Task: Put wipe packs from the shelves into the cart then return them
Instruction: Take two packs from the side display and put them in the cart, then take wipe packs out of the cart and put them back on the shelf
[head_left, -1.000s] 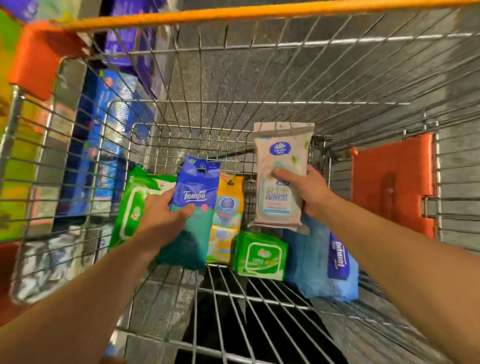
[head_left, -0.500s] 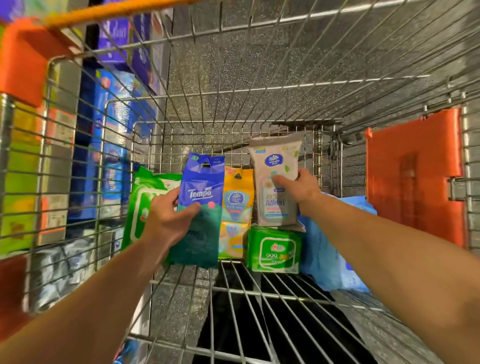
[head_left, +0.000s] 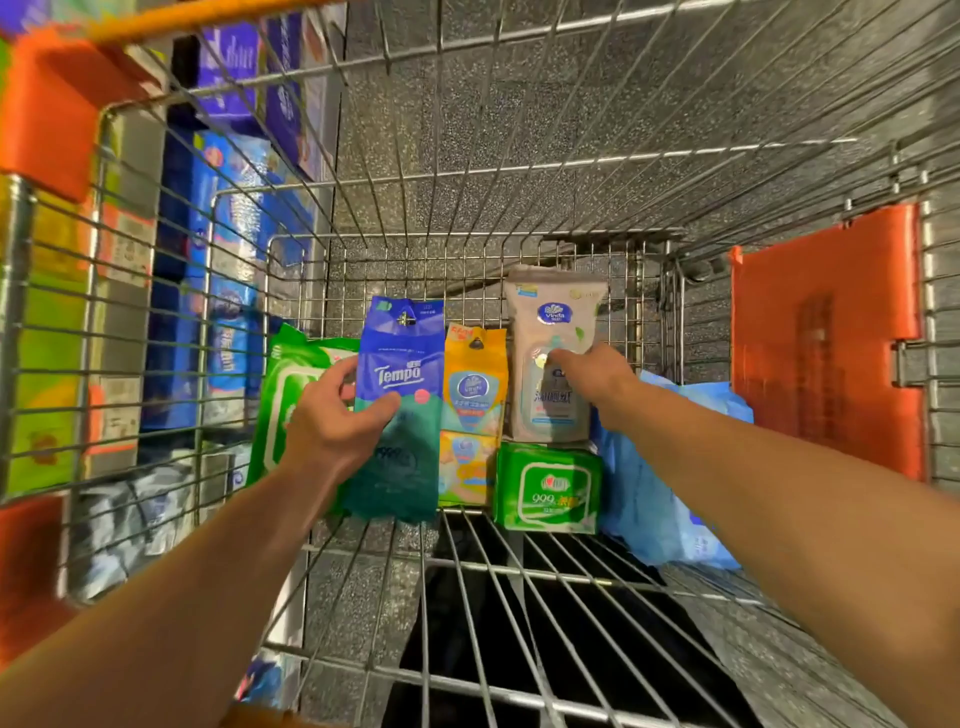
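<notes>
Both packs sit lower in the cart (head_left: 644, 156) than before, beige one now against the far wall. Left hand (head_left: 332, 421) grips blue Tempo pack (head_left: 400, 364), beside big green pack (head_left: 291, 384). Yellow pack (head_left: 475, 395) mid-row. Right hand (head_left: 592, 374) rests fingers on beige pack (head_left: 550, 332); grip unclear. Small green pack (head_left: 550, 488) below, blue bag (head_left: 675, 467) rightmost.

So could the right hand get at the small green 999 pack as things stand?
Probably yes. The right hand rests on the beige Vinda pack, and the green 999 pack lies just below it on the cart floor, top face uncovered. Only the forearm passes beside it.
</notes>
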